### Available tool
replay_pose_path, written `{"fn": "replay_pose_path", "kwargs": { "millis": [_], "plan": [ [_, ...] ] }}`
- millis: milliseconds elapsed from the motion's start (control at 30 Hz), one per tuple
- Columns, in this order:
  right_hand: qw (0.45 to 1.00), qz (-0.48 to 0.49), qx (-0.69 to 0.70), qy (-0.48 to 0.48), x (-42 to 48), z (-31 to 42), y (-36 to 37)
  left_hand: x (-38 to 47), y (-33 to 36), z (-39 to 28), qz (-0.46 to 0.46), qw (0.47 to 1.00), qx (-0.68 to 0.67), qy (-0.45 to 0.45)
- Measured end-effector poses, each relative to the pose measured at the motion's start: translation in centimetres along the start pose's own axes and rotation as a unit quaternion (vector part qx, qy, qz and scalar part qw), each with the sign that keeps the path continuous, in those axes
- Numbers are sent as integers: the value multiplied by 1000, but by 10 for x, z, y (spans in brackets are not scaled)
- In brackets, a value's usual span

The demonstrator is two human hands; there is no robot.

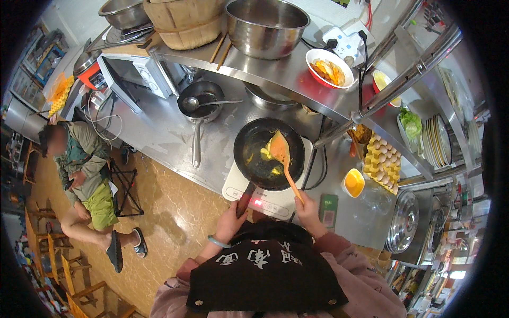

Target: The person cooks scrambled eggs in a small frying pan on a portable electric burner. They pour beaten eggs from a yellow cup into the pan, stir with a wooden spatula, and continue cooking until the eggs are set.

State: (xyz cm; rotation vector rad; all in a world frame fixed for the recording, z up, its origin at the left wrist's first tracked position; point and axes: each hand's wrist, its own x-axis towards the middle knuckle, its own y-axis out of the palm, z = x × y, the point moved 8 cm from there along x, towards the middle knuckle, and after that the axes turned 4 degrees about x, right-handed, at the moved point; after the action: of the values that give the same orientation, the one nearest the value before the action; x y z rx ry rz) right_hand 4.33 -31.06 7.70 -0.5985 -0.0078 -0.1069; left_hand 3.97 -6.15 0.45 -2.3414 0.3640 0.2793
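Observation:
My left hand [230, 223] grips the dark handle [245, 200] of a black frying pan [256, 167], which rests on a white induction cooker [260, 201] with red lit digits. Closed around an orange-brown spatula [289, 171], my right hand [310, 212] keeps its blade tilted in the pan. Small yellow pieces, apparently egg [265, 152], lie beside and under the blade. To the right stands a small white bowl of yellow liquid [354, 183]. A green box or packet [329, 210] lies on the steel counter near my right hand.
A saucepan with a ladle [199, 104] sits left of the cooker. Overhead, a steel shelf [262, 71] carries a large pot [266, 31] and a bowl of fried eggs [329, 69]. An egg tray [381, 161] is at right. A seated person [87, 167] occupies the left side.

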Motion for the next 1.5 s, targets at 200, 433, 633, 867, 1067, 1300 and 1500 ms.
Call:
{"fn": "replay_pose_path", "kwargs": {
  "millis": [200, 433, 633, 867, 1067, 1300, 1500],
  "plan": [
    [999, -9, -13, 50, 0, -24, 3, -1, 0, 0, 16, 1000, -5, -17],
    [970, -1, 179, 165, -3, -34, -1, -2, 3, 1, 29, 998, -44, -24],
    [983, 42, 70, 162, 18, -18, -16, -4, -18, -15, -56, 998, 18, 34],
    [948, 2, 211, 236, 10, -23, -34, -18, 21, -78, 7, 939, 191, 285],
    [990, 21, 59, 124, 12, -16, -36, -5, 49, -73, 74, 928, 262, 256],
    [995, -10, 9, 102, 11, -47, -3, -9, -36, -73, -142, 962, 184, 142],
    [995, 15, -54, 80, 32, -40, 14, -1, -20, -30, -23, 993, 95, 68]
  ]
}}
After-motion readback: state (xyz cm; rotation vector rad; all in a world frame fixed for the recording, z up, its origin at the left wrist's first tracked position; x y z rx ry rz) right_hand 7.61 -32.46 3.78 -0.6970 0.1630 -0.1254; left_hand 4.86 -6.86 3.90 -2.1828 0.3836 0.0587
